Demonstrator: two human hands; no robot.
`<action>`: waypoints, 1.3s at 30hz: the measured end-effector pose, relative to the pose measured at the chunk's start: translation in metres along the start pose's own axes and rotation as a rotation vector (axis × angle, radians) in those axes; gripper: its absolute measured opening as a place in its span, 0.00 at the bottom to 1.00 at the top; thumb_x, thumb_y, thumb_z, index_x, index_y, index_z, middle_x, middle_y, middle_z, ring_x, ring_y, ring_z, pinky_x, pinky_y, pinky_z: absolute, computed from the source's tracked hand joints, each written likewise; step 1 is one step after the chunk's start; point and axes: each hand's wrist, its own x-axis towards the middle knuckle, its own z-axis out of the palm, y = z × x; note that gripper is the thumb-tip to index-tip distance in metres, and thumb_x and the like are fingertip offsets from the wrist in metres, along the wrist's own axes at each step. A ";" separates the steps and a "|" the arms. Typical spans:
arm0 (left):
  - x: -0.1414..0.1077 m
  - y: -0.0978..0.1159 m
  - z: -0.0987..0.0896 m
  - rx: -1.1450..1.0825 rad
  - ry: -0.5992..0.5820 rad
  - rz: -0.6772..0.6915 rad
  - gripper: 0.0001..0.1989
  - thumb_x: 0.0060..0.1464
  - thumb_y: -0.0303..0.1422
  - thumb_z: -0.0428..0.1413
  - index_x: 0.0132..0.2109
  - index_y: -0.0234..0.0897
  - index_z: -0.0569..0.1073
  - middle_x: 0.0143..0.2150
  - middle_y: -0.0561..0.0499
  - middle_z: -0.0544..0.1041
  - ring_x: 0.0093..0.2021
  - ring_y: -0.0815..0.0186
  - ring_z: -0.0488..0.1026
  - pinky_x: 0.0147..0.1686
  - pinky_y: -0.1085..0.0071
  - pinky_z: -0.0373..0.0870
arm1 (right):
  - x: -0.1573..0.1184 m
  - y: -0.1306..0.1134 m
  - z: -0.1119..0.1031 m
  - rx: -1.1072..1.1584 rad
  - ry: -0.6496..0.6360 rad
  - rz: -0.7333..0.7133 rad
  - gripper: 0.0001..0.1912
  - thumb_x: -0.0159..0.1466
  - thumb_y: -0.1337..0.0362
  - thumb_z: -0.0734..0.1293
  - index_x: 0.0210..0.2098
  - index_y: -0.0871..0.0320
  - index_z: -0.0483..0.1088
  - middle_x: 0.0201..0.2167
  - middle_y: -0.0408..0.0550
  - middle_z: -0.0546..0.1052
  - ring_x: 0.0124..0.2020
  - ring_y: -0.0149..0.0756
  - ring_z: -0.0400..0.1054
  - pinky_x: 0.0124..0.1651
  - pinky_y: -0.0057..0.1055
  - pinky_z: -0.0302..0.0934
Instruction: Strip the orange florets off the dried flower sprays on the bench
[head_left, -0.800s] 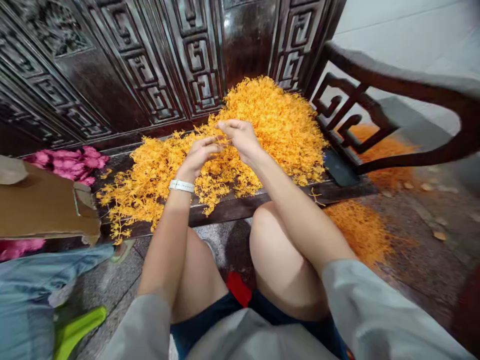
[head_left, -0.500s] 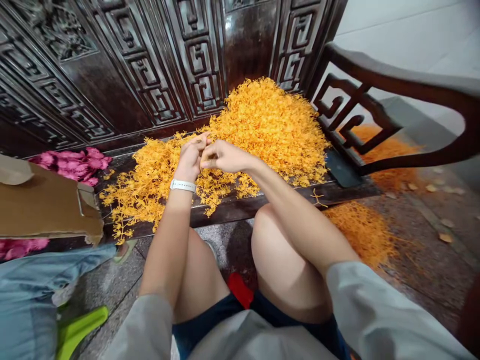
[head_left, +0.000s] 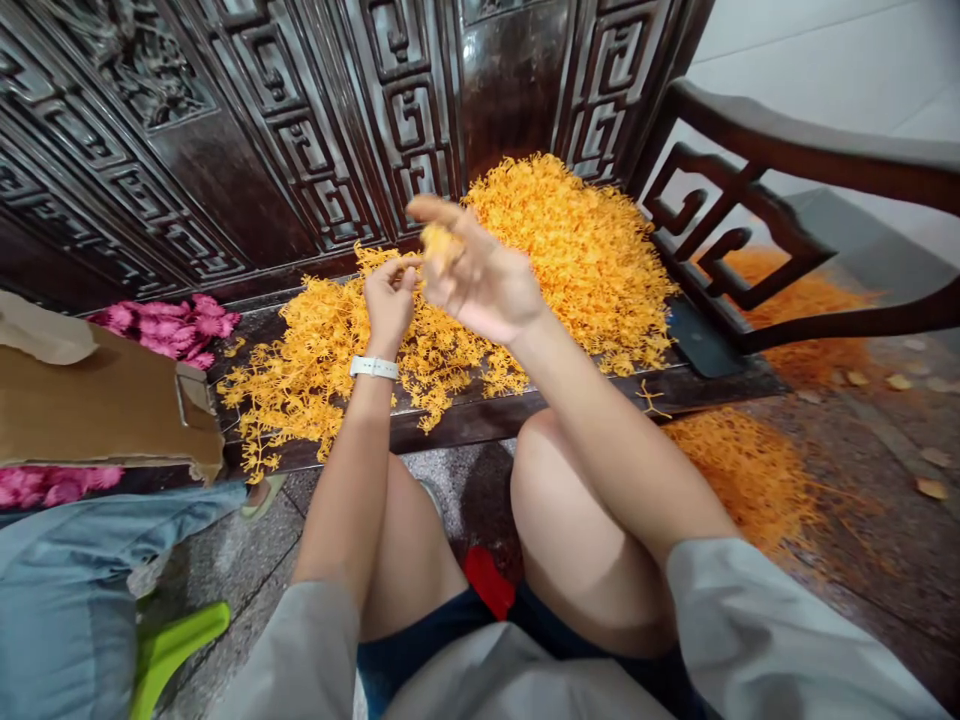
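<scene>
**Right hand (head_left: 484,285) open, fingers splayed, clump of orange florets (head_left: 439,245) against them.**
Left hand (head_left: 388,305) curled just beside the clump; whether it pinches cannot be told. Large floret heap (head_left: 577,260) stands on the dark wooden bench (head_left: 465,420), thin spread of sprigs (head_left: 322,350) before it; finer orange heap (head_left: 742,480) lies on the floor, apart.
</scene>
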 end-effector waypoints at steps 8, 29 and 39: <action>-0.018 0.008 0.009 0.777 -0.091 0.355 0.15 0.68 0.25 0.52 0.47 0.39 0.84 0.44 0.38 0.84 0.47 0.50 0.80 0.54 0.53 0.73 | 0.019 0.026 -0.068 0.061 0.793 0.141 0.32 0.69 0.34 0.62 0.48 0.57 0.74 0.33 0.48 0.74 0.31 0.32 0.64 0.33 0.28 0.64; -0.016 0.002 0.017 0.258 -0.150 0.219 0.14 0.63 0.22 0.55 0.43 0.38 0.85 0.48 0.43 0.86 0.52 0.54 0.80 0.57 0.57 0.74 | 0.019 0.032 -0.061 0.017 0.726 0.192 0.18 0.60 0.58 0.79 0.41 0.54 0.69 0.42 0.47 0.75 0.36 0.31 0.67 0.35 0.29 0.64; -0.021 0.011 0.013 0.270 -0.371 0.143 0.06 0.58 0.35 0.64 0.38 0.39 0.85 0.38 0.48 0.84 0.40 0.58 0.77 0.47 0.62 0.70 | 0.019 0.034 -0.061 -0.097 0.780 0.144 0.18 0.58 0.73 0.77 0.43 0.58 0.69 0.37 0.43 0.75 0.33 0.27 0.68 0.37 0.28 0.63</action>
